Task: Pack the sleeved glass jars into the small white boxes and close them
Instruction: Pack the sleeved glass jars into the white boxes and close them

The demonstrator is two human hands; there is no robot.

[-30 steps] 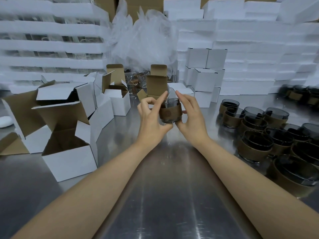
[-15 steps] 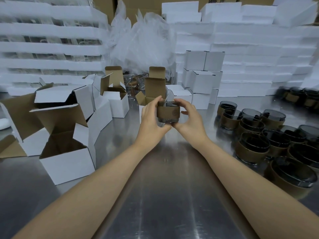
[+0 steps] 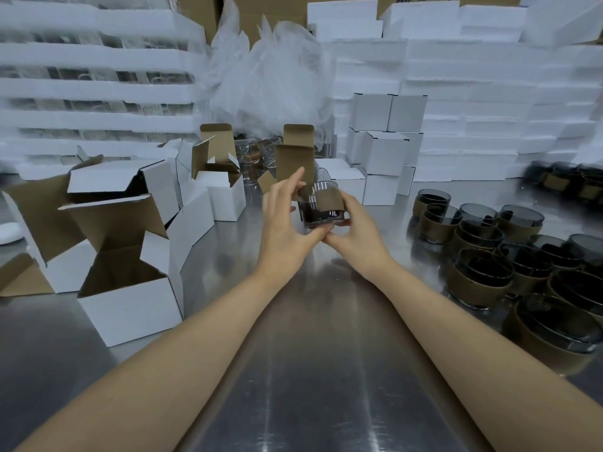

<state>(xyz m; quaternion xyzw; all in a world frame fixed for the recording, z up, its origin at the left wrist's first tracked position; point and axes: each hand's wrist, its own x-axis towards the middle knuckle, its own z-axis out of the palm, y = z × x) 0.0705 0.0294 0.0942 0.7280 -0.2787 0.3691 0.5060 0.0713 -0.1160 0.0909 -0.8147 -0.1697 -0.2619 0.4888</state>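
Now, with the right hand (image 3: 355, 223) cupped round the sleeved glass jar (image 3: 324, 203) and the left hand (image 3: 285, 220) steadying it, forefinger raised and its hold unclear, lower the jar upright and squarely into the open white box (image 3: 295, 163) just behind the grip.

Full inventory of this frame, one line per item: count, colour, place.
held jar: one, smoky glass with brown sleeve, above table centre, in both hands
sleeved jars: a dozen or so, same colours, table right
open boxes: several, white outside brown inside, table left
closed boxes: about seven, white, stacked centre back
foam trays: many, white, stacked along the back
plastic wrap: one heap, clear, back centre
table: one, steel, underneath everything
left hand: holds the jar's left side, index finger raised
right hand: grips the jar's right side
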